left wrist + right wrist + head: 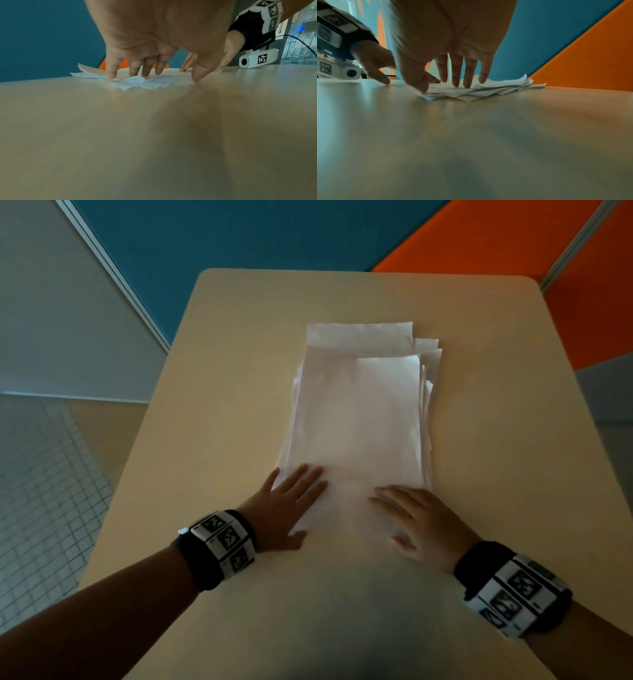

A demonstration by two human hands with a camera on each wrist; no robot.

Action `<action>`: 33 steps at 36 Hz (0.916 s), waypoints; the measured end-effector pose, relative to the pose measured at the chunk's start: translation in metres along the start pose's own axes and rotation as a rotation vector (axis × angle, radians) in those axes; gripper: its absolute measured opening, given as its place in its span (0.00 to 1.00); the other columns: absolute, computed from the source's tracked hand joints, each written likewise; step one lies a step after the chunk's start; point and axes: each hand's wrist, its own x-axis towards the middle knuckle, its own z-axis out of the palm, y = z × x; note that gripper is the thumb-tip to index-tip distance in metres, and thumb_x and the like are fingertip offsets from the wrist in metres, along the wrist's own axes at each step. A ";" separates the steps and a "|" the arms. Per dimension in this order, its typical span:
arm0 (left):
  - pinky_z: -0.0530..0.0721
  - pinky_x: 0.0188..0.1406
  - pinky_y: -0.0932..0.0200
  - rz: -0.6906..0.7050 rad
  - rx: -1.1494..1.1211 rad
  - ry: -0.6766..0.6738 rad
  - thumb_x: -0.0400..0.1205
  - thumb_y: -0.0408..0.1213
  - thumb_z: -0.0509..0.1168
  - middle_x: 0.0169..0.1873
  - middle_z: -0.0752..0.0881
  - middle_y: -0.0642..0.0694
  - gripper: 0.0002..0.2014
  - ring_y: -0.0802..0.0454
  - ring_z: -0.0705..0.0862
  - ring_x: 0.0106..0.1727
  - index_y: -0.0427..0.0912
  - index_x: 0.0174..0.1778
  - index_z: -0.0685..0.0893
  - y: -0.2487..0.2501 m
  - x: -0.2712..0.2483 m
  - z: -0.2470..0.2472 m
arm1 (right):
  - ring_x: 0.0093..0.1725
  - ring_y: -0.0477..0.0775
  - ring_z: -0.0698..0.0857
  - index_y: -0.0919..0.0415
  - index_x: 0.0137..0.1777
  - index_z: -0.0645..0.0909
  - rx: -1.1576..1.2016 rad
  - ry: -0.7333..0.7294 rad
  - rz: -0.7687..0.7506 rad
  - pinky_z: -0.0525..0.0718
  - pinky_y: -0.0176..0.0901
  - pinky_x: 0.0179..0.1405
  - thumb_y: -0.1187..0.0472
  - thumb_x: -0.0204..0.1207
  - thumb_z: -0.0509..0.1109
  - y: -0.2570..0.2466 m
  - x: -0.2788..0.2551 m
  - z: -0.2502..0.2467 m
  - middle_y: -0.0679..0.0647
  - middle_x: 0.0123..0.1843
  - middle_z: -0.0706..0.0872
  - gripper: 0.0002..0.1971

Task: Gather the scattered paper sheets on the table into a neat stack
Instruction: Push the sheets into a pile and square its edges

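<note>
A pile of white paper sheets [359, 412] lies lengthwise in the middle of the beige table [212, 419], its far and right edges fanned out unevenly. My left hand [291, 501] lies flat on the pile's near left corner, fingers straight, thumb on the table. My right hand [407, 518] lies flat on the near right corner. From the left wrist view the fingertips [111, 75] press the sheets [137, 82]. In the right wrist view the straight fingers [456, 81] touch the ragged pile [488, 89], and the left hand [375, 65] shows at the left.
The table's rounded far edge [359, 273] meets blue and orange wall panels [239, 237]. Bare tabletop lies on both sides of the pile and in front of it. A tiled floor [37, 481] shows at the left. The right wrist camera [257, 59] sits near the table.
</note>
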 end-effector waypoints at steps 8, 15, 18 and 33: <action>0.78 0.65 0.30 -0.033 -0.092 -0.068 0.67 0.63 0.57 0.79 0.66 0.39 0.46 0.39 0.67 0.78 0.43 0.80 0.55 -0.010 0.009 -0.007 | 0.67 0.53 0.72 0.54 0.70 0.70 0.005 -0.010 -0.031 0.86 0.53 0.57 0.46 0.59 0.67 0.010 0.005 -0.001 0.54 0.68 0.84 0.35; 0.53 0.82 0.39 -0.150 -0.164 -0.121 0.81 0.49 0.57 0.84 0.40 0.44 0.39 0.45 0.43 0.85 0.44 0.82 0.42 -0.019 0.033 -0.021 | 0.67 0.52 0.74 0.58 0.67 0.75 0.040 0.026 0.075 0.86 0.48 0.54 0.53 0.63 0.62 0.029 0.029 -0.005 0.57 0.67 0.84 0.29; 0.55 0.83 0.39 -0.178 -0.205 -0.077 0.81 0.49 0.57 0.84 0.43 0.44 0.38 0.46 0.45 0.85 0.44 0.82 0.45 -0.025 0.043 -0.021 | 0.65 0.55 0.83 0.58 0.68 0.75 0.052 0.028 0.126 0.87 0.46 0.51 0.56 0.64 0.60 0.033 0.035 -0.005 0.57 0.67 0.84 0.28; 0.64 0.76 0.44 -0.881 -0.887 0.138 0.78 0.43 0.67 0.74 0.64 0.27 0.37 0.30 0.66 0.75 0.26 0.75 0.58 -0.061 0.124 -0.069 | 0.69 0.71 0.74 0.74 0.69 0.67 0.662 0.150 1.160 0.73 0.56 0.66 0.56 0.74 0.70 0.098 0.114 -0.039 0.73 0.70 0.72 0.29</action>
